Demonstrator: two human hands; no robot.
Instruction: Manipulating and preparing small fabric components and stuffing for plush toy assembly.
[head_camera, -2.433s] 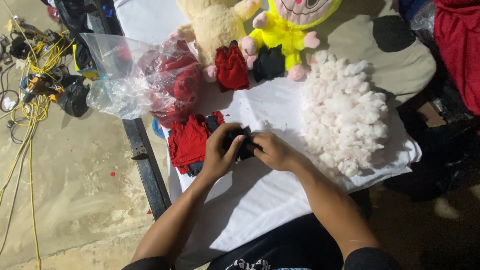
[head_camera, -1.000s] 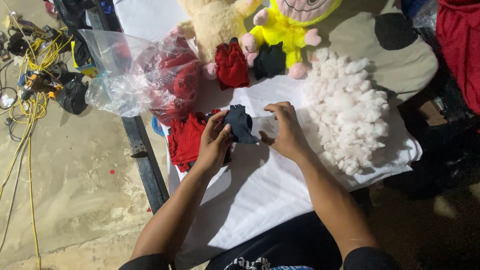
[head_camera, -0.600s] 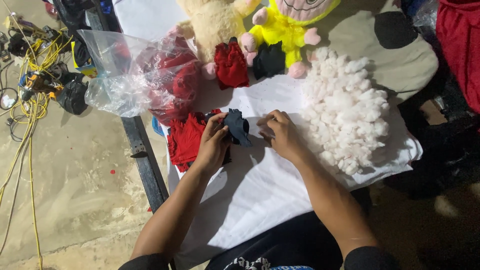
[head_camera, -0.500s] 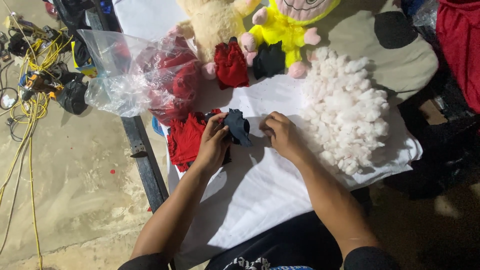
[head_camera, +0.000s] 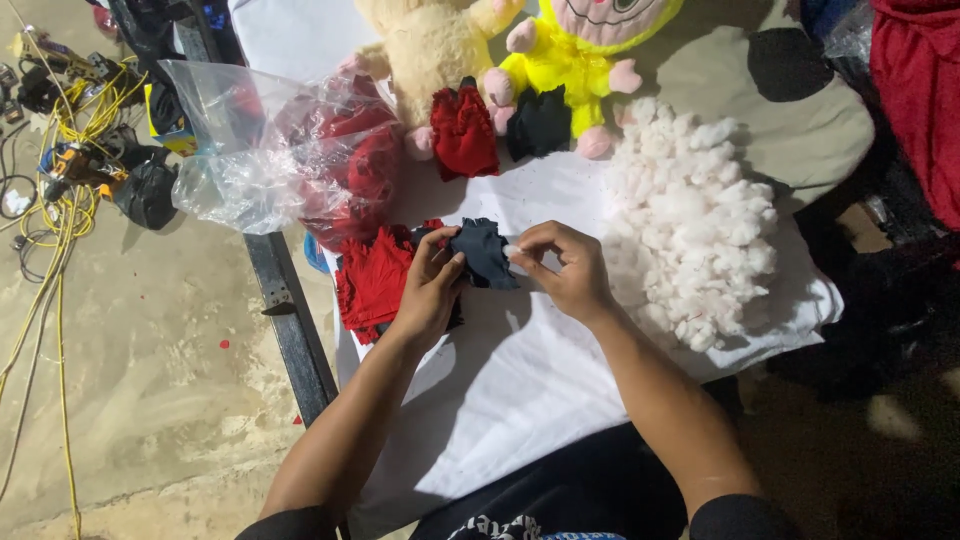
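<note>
My left hand (head_camera: 432, 287) pinches a small dark blue fabric piece (head_camera: 483, 251) and holds it just above the white cloth (head_camera: 520, 370) on the table. My right hand (head_camera: 562, 268) is right beside that piece, with a small tuft of white stuffing pinched in its fingertips at the piece's edge. A pile of red fabric pieces (head_camera: 372, 280) lies under and to the left of my left hand. A large heap of white stuffing (head_camera: 690, 240) sits to the right of my right hand.
A clear plastic bag (head_camera: 285, 150) with red fabric lies at the left. Behind stand a beige plush toy (head_camera: 430, 45) and a yellow plush doll (head_camera: 575, 60), with a red garment (head_camera: 463, 130) and a black garment (head_camera: 540, 122) before them. Yellow cables (head_camera: 70, 130) cover the floor at left.
Both hands held the dark piece together at first. My right hand then went to the stuffing heap and came back to the piece with a small tuft.
</note>
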